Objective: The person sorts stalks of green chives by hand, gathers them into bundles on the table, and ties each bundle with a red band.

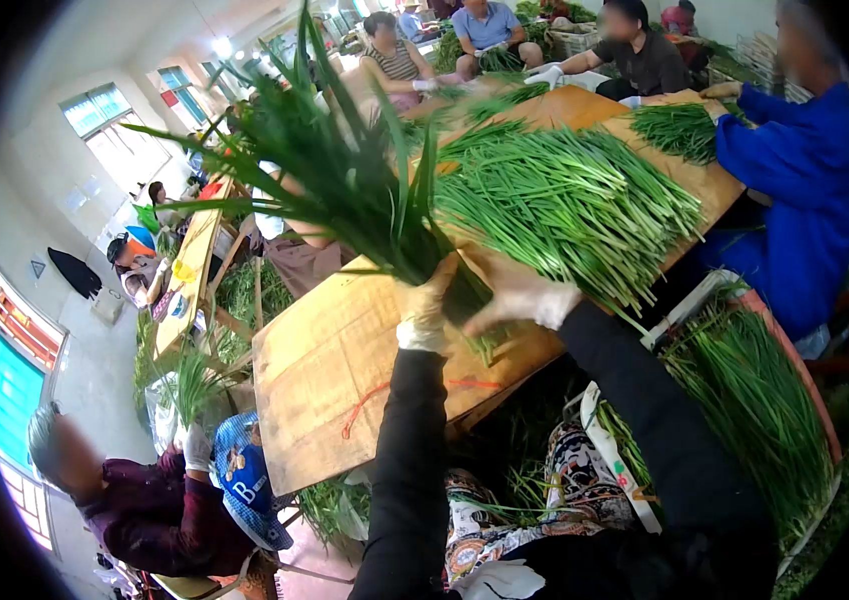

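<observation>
My left hand (427, 305), in a pale glove, is wrapped around a thick bunch of chives (375, 210). The long green leaves fan up and to the left, with the stem ends pointing down over the wooden table (325, 350). From the right, my gloved right hand (525, 292) is at the lower stems, thumb and fingers spread apart; motion blurs it. Whether it presses on the stems is hard to see. A red string (363, 408) lies on the table below my left hand. Just beyond my right hand is a large pile of chives (575, 200).
A crate of chives (745, 400) stands at my right, beside a person in blue (795, 190). Another person (155, 500) sits at the lower left holding a small bunch. More people sit around the far table end. Loose greens (330, 510) lie under the table.
</observation>
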`<state>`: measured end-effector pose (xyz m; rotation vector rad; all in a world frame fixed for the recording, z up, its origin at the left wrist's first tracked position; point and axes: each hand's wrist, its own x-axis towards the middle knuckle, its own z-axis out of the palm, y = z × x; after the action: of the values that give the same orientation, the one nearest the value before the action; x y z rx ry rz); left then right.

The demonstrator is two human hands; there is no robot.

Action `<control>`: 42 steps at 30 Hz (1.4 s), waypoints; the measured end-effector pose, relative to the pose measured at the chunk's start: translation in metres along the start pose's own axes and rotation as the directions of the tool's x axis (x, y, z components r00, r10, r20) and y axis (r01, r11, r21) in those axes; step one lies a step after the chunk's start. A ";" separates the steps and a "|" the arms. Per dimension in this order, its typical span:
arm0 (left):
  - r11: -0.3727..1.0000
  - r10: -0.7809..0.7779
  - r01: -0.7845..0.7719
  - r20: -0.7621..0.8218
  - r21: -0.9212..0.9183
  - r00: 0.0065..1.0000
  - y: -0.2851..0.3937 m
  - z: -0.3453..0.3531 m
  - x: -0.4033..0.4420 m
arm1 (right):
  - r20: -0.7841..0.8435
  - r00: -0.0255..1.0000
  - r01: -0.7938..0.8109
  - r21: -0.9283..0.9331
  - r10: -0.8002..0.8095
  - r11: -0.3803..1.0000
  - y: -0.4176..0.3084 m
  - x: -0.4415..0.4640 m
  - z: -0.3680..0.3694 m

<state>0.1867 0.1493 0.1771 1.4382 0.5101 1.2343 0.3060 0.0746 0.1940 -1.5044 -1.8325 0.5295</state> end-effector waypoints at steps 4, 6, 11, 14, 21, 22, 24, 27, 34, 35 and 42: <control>0.965 -0.063 0.038 -0.090 -0.260 0.994 -0.004 -0.014 0.000 | 0.002 0.991 -0.130 -0.217 0.133 0.967 0.037 -0.028 0.026; 0.904 -0.114 0.060 -0.106 -0.423 0.988 0.004 -0.003 -0.010 | -0.070 0.994 -0.088 -0.063 0.084 0.994 0.069 -0.025 0.072; 0.819 -0.277 0.214 -0.041 -0.533 0.960 0.021 0.006 -0.025 | -0.379 0.916 0.331 0.530 -0.131 0.780 0.074 -0.010 0.115; 0.872 -0.091 0.076 -0.008 -0.484 0.996 0.028 0.002 -0.018 | -0.423 0.885 0.385 0.428 -0.195 0.818 0.080 0.002 0.109; 0.874 -0.127 0.103 -0.019 -0.475 0.992 -0.024 -0.016 -0.028 | -0.155 0.978 -0.017 0.605 0.138 0.796 0.091 -0.010 0.111; 0.827 -0.140 0.135 0.032 -0.546 0.990 -0.016 -0.013 -0.025 | -0.156 0.966 -0.067 0.618 0.205 0.783 0.083 -0.011 0.107; 0.846 -0.243 0.209 -0.005 -0.491 0.970 0.026 0.009 -0.024 | -0.053 0.976 -0.104 0.738 0.211 0.667 0.062 -0.019 0.091; 0.992 0.091 -0.108 0.220 0.064 0.971 0.024 -0.005 -0.009 | -0.090 0.992 0.026 0.827 0.087 0.562 0.059 -0.025 0.093; 0.812 -0.414 0.379 -0.019 0.444 0.910 0.013 -0.039 -0.022 | 0.509 0.788 -0.439 0.859 0.346 -0.265 0.084 -0.041 0.071; 0.811 -0.585 0.540 -0.329 -0.225 0.741 0.011 -0.032 -0.027 | 0.505 0.790 -0.436 0.861 0.346 -0.261 0.091 -0.041 0.071; 0.716 -0.698 0.671 0.223 0.195 0.680 -0.043 -0.036 -0.096 | 0.416 0.895 -0.340 0.870 0.159 -0.358 0.083 -0.040 0.073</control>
<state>0.1342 0.0971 0.0943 1.2846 0.8270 0.3859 0.3125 0.0648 0.0768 -0.4586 -0.3000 1.8451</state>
